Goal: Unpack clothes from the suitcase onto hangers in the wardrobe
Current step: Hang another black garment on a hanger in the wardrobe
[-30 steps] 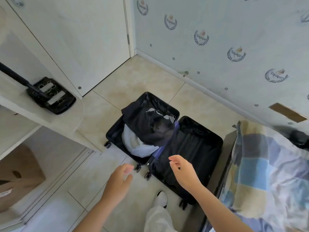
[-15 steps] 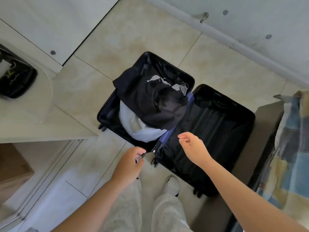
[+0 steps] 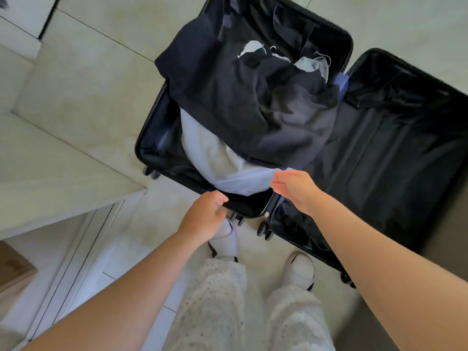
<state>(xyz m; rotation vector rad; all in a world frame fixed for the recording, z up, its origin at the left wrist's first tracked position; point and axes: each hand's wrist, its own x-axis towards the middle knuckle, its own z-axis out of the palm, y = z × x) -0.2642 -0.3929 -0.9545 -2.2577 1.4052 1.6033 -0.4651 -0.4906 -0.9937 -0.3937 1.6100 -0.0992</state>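
- Standing over the suitcase (image 3: 395,158), laid open flat on the tiled floor (image 3: 83,92), presumably for reaching into either half from above.
- Clothes all heaped in the left half: black garment (image 3: 228,97) on top, spilling over the far-left rim; white garment (image 3: 215,160) underneath, bulging out at the near end. Right half down to bare lining.
- With the right hand (image 3: 295,190) stretched low, fingers straight and relaxed, grasping nothing, tips just at the near edge of the white garment. Likely lined up there for taking the most exposed piece first.
- With the left hand (image 3: 203,219) at the near rim of the left half, fingers loosely curled around nothing visible; contact with the rim hard to judge. Probably placed for steadying the case, or for gathering the white cloth from the other side.
- Nothing lifted out yet. No hanger in view, only a white furniture ledge (image 3: 63,160) to the left, so hanging judged a later step.
- Worth minding: tugging the white piece from under the black one, likely to drag the heap over the rim.
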